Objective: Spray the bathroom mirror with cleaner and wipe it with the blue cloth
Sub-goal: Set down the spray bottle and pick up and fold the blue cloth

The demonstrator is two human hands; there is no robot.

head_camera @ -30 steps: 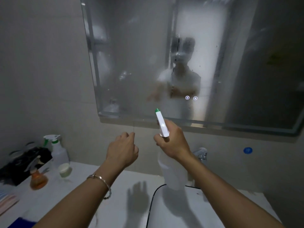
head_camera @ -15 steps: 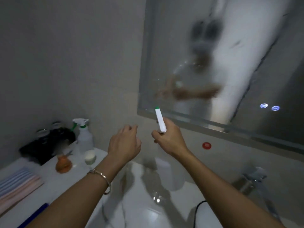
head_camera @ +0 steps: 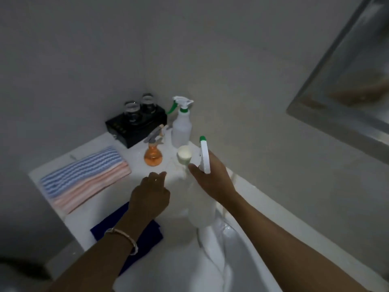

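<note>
Head view is swung to counter (head_camera: 181,232).
Bottle (head_camera: 205,157) is gripped by right hand (head_camera: 212,180); blue cloth (head_camera: 109,226), 7 o'clock, is neared by slack, empty left hand (head_camera: 150,197).

- Three spray bottles (head_camera: 181,127) are counted.
- Two glasses (head_camera: 131,110) are seen.
- Two striped towels (head_camera: 84,171) are counted.
- One blue cloth (head_camera: 107,225) and one small cup (head_camera: 184,155) are seen.
- Two hands (head_camera: 150,197) are counted.

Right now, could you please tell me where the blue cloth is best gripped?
Probably pinch the blue cloth from above at its left corner, near the counter edge: it lies flat, and the left hand is free while the right hand holds the bottle.
</note>
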